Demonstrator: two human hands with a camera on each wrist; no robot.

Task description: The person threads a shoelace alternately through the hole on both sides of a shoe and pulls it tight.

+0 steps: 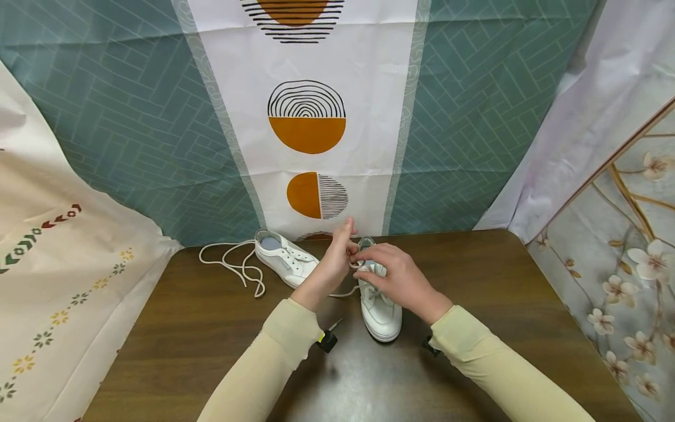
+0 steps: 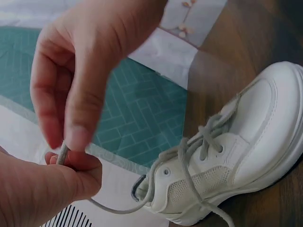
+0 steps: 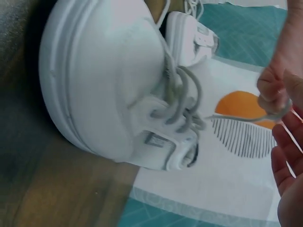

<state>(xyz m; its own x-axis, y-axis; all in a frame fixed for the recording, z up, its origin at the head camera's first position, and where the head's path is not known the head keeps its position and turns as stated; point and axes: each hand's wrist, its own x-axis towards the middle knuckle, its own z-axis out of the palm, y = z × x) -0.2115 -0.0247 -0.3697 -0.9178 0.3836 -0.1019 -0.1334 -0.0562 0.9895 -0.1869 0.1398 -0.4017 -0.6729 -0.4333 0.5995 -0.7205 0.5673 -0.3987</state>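
A white shoe [image 1: 382, 319] with partly threaded grey-white laces stands on the table, its toe toward me. Over its heel end, my left hand [image 1: 332, 264] grips the shoelace [image 2: 118, 210] that runs up from the shoe. My right hand [image 1: 398, 275] comes in from the other side; in the left wrist view its thumb and a finger pinch the lace where it sticks out above the left hand. In the right wrist view, the other fingers of the right hand [image 3: 289, 156] are spread loosely below the lace. Another stretch of lace hangs over the shoe's side.
A second white shoe [image 1: 285, 258] lies to the left at the back of the table, with a loose white lace [image 1: 232, 266] spread beside it. The brown table [image 1: 174, 328] meets a patterned cloth [image 1: 464, 117] at its back edge. Wrist camera mounts [image 1: 327, 340] hang under the sleeves.
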